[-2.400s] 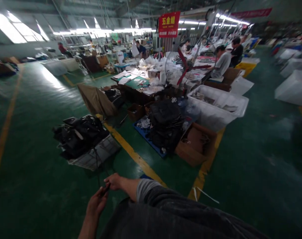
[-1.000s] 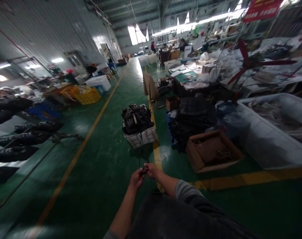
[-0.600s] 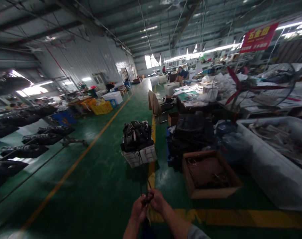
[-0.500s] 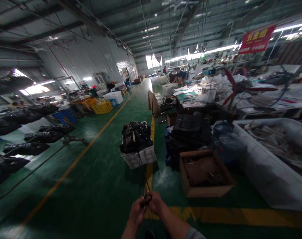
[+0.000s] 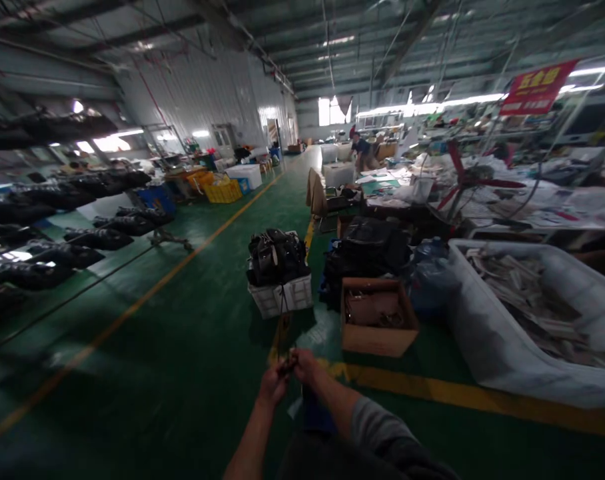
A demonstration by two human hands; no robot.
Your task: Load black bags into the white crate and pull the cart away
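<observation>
My left hand [image 5: 274, 382] and my right hand [image 5: 304, 365] are close together in front of my body, both closed around the end of a dark pull cord [image 5: 282, 320]. The cord runs forward from my fingers to the near side of a white plastic crate [image 5: 282, 301] on the green floor. Black bags [image 5: 276, 257] are heaped above the crate's rim, with straps and metal fittings showing. Blur hides exactly how the cord is wrapped in my fingers.
Right of the crate stand a cardboard box [image 5: 377, 339] with brown bags, a pile of black bags [image 5: 367, 243] and a big white bin [image 5: 507, 357] of scraps. Racks of black items [image 5: 107, 232] line the left. Further off, a person [image 5: 363, 152] bends by a table.
My view has turned left and tilted slightly. The crate keeps nearly the same distance from my hands, while the cardboard box and the white bin have shifted relative to it. Both hands still grip the cord.
</observation>
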